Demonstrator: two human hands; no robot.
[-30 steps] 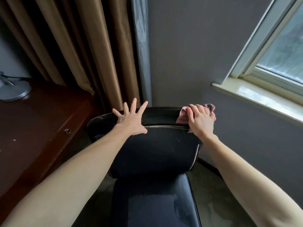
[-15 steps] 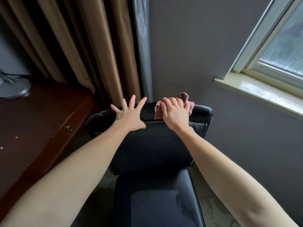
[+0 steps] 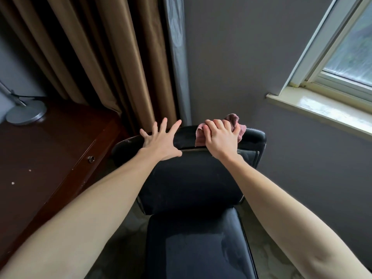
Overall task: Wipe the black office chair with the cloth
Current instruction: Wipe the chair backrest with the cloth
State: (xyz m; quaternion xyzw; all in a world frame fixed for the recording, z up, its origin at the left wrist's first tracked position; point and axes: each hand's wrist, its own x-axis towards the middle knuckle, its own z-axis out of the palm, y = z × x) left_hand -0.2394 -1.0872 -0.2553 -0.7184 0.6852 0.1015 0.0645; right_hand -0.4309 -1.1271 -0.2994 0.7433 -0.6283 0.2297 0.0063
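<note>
Grey-walled room: R hand (image 3: 220, 138) fingers clamp cloth (image 3: 233, 119) on chair (image 3: 191, 178) top; L hand (image 3: 161, 140) splayed.

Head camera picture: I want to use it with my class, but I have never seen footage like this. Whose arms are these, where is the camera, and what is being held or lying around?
There is no machine here. A person wears a wide-angle camera on the head, looking forward and down, so both bare arms reach into the picture from below.

The right hand presses a pinkish cloth onto the top edge of the black office chair. The left hand holds nothing; its fingers are spread and it rests on the same top edge, seemingly steadying the chair.

To the left stands a dark wooden desk with a round silver lamp base on it. Brown curtains hang behind, and a window sill is at the right.
</note>
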